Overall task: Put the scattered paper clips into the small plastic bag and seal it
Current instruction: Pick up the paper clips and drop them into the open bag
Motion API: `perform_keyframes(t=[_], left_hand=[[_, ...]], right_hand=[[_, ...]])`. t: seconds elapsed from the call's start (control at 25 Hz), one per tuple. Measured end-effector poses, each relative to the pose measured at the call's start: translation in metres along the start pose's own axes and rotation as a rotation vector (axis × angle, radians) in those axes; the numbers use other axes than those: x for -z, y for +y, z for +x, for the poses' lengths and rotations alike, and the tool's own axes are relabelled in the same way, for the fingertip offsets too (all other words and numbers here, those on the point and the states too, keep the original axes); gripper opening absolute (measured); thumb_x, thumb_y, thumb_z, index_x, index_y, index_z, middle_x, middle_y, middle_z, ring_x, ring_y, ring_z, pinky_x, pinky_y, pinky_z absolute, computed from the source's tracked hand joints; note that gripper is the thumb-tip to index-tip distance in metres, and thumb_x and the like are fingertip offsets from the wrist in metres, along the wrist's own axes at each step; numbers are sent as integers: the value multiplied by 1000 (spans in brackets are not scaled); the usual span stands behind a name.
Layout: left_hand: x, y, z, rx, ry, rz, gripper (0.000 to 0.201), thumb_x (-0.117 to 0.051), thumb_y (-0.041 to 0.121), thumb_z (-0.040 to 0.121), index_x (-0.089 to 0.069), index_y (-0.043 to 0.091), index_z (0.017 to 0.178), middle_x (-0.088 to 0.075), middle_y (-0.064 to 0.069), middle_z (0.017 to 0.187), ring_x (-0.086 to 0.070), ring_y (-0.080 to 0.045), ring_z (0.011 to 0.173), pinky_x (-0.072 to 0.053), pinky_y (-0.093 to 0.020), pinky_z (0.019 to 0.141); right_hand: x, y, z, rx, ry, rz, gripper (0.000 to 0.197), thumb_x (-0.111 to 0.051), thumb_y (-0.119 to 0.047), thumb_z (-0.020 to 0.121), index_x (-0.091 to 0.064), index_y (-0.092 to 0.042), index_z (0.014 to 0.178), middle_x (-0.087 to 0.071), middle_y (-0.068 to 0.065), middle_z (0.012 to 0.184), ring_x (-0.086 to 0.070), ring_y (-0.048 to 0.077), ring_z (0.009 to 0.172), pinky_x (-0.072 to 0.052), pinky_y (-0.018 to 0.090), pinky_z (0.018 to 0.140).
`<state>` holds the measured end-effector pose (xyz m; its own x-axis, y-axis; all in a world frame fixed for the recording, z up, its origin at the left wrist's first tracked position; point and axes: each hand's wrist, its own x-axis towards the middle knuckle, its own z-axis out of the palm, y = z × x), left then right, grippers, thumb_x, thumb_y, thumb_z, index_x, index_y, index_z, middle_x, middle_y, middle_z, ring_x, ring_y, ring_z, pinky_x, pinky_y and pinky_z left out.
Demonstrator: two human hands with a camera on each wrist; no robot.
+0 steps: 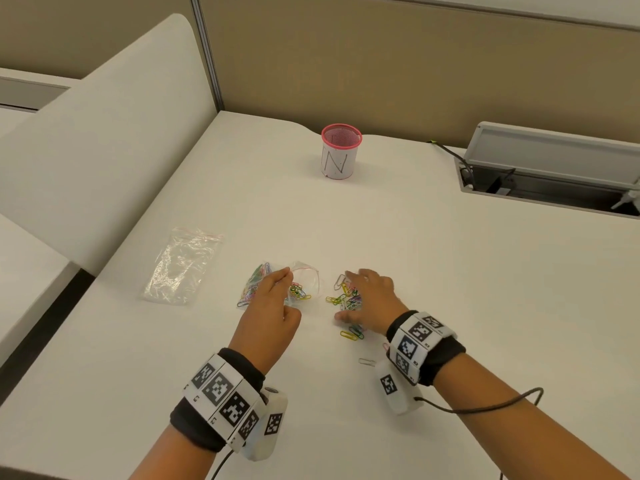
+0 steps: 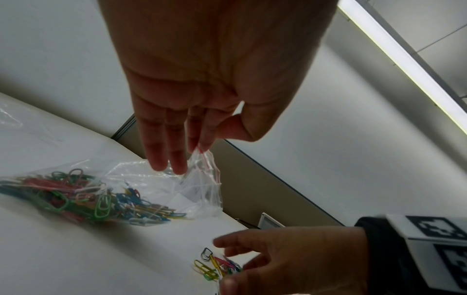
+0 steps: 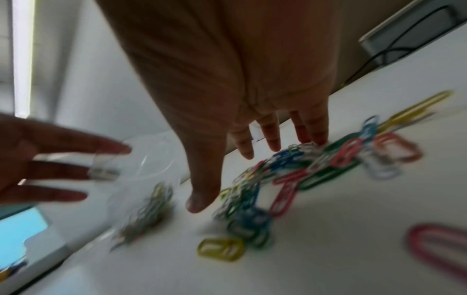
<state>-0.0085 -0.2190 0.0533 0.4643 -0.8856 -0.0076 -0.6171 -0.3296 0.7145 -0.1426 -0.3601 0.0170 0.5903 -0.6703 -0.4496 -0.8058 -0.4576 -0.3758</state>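
A small clear plastic bag [image 1: 304,277] with a red zip strip lies on the white desk, its mouth facing right. Many coloured paper clips [image 2: 76,199] are inside it. My left hand [image 1: 285,272] pinches the bag's rim between thumb and forefinger and holds the mouth up, plainly seen in the left wrist view [image 2: 202,148]. Right of the bag lies a loose pile of paper clips [image 1: 337,299]. My right hand [image 1: 356,289] is spread over this pile with straight fingers [image 3: 316,131] touching the clips [image 3: 303,169]. The right wrist view is blurred.
A few more clips [image 1: 351,334] lie near my right wrist, and one silver clip [image 1: 366,362] sits closer to me. A second, empty plastic bag [image 1: 183,265] lies to the left. A pink mesh cup [image 1: 341,155] stands at the back, and an open cable box [image 1: 554,174] is at the far right.
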Motion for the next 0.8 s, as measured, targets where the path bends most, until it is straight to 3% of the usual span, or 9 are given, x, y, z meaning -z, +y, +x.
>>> perform_keyframes(t=[0.12,0.28,0.4,0.52,0.64,0.8], left_hand=[[-1,1,0,0,0,2,50,-42,0,83,-34,8,132,-32,-5,144,-28,-15,133,-24,-15,96],[-2,1,1,2,-1,-7,50,-42,0,83,-34,8,132,-32,-4,144,-31,-15,131,-26,-14,93],[-2,1,1,-1,-4,-14,50,-42,0,83,-34,8,132,-32,-5,144,-34,-17,130,-28,-16,95],[-1,0,1,-1,-9,-21,50,-42,0,83,-35,8,131,-33,-6,143,-41,-20,125,-31,-18,94],[-1,0,0,-4,-7,-22,50,-42,-1,82,-35,7,131,-34,-6,142,-40,-19,125,-30,-18,94],[-3,1,1,-4,-9,-17,50,-42,-1,83,-35,7,131,-34,-5,142,-38,-17,126,-28,-16,92]], right_hand=[[-7,-13,0,100,-1,-41,71,-67,-35,77,-35,-26,140,-24,4,151,-14,30,138,-24,38,112],[-6,-10,1,247,79,-76,31,-60,-11,82,-60,-14,114,-50,5,129,-40,28,122,-37,32,95],[-4,-1,-3,304,73,-131,22,-54,-6,84,-64,-9,104,-56,7,117,-50,26,111,-42,31,88],[3,11,-6,222,131,-31,20,-54,-7,84,-66,-9,100,-61,8,111,-57,25,101,-45,29,84],[9,26,-7,18,242,386,13,-64,-9,81,-68,-12,93,-65,3,97,-60,15,85,-46,15,70],[11,33,-13,-339,21,1589,15,-55,-1,87,-61,0,101,-68,14,81,-69,15,63,-58,19,56]])
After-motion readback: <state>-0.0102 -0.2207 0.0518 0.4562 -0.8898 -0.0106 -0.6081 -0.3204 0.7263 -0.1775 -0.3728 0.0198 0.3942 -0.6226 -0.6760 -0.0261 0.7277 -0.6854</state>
